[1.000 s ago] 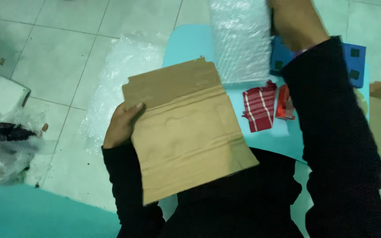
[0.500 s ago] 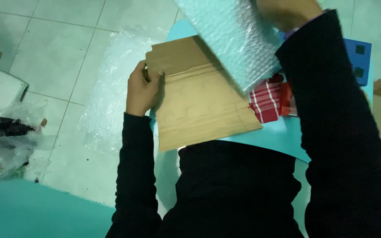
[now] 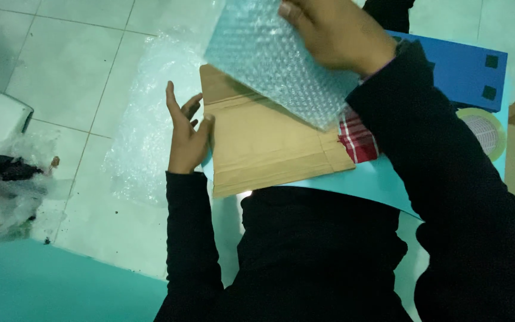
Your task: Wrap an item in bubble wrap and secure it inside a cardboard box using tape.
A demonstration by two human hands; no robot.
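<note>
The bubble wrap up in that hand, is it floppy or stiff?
Probably floppy: the bubble wrap is a thin see-through sheet. It looks light, since the right hand lifts it by one edge. Likely springy, as it is covered in small air bubbles.

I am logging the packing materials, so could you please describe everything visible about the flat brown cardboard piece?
The flat brown cardboard piece is a creased, unfolded sheet with fold lines and a flap at its upper edge. It lies flat on the light blue table, slightly skewed. The left hand rests against its left edge. A clear bubble-wrap sheet, held by the right hand, covers its upper right part.
</note>
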